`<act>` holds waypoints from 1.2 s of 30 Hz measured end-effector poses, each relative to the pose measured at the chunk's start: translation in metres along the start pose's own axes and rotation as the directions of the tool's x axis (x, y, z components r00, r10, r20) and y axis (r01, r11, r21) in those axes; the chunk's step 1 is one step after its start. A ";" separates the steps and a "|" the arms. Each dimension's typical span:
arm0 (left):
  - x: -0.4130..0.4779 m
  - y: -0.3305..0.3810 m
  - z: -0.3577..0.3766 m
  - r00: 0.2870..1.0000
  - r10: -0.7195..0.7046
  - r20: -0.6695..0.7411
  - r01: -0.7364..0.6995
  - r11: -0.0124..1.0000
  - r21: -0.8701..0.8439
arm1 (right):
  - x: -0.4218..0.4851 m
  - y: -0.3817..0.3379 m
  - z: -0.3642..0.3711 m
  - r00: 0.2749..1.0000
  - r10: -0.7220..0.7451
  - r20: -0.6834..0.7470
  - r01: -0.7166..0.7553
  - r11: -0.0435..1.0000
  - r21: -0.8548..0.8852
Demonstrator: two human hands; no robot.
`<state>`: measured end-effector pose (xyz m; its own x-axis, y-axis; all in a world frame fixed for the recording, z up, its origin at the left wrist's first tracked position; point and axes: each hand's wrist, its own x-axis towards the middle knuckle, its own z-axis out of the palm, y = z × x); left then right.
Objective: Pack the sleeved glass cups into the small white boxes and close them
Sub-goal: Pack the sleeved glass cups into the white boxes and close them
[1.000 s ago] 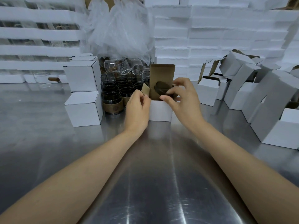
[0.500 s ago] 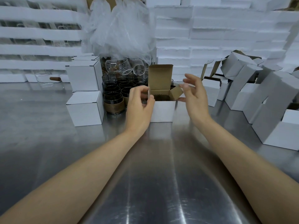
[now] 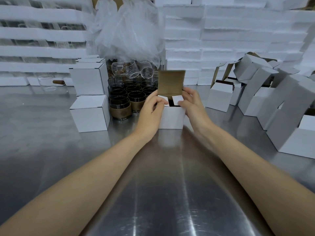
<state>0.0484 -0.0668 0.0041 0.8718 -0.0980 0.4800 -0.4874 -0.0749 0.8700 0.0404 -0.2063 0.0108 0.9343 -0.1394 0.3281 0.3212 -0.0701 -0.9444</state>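
At the centre of the frame, on the worktop (image 3: pixel 162 184), I have my left hand (image 3: pixel 150 109) and right hand (image 3: pixel 193 107) curled round the small white box (image 3: pixel 171 119), folding its side flaps (image 3: pixel 177 99) inward over the sleeved cup (image 3: pixel 170 102) so the upright lid (image 3: pixel 171 80) can shut over them.

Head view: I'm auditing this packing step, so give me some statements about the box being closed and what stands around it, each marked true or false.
1. The lid of the box stands upright. True.
2. The left hand and the right hand hold its side flaps folded inward. True.
3. The right hand holds a cup above the box. False: it holds no cup and rests on a flap.
4. The sleeved cups stand between the box and the stacked closed boxes. True.
5. The stacked closed boxes stand right of the box. False: they stand left of it.
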 end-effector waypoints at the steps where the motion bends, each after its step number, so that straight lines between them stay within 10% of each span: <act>1: 0.000 0.000 0.000 1.000 -0.018 -0.013 0.018 0.999 -0.040 | 0.001 0.001 -0.003 1.000 -0.025 0.010 0.025 1.000 0.010; 10: 0.002 -0.002 -0.001 0.997 -0.050 -0.051 0.049 0.999 -0.019 | 0.001 -0.004 -0.008 0.996 0.011 0.088 -0.010 1.000 -0.010; 21: -0.003 -0.001 -0.002 1.000 0.029 0.000 -0.029 0.986 0.167 | -0.001 0.006 -0.010 0.943 -0.323 0.074 0.331 0.901 -0.281; 36: 0.003 0.001 0.002 0.957 -0.281 0.071 0.287 0.954 -0.088 | -0.005 0.010 -0.017 0.932 -0.083 0.352 0.248 0.854 -0.456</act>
<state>0.0504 -0.0694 0.0062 0.9679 -0.1429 0.2066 -0.2105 -0.0123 0.9775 0.0368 -0.2228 -0.0002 0.8989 0.2238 0.3766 0.4358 -0.5452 -0.7161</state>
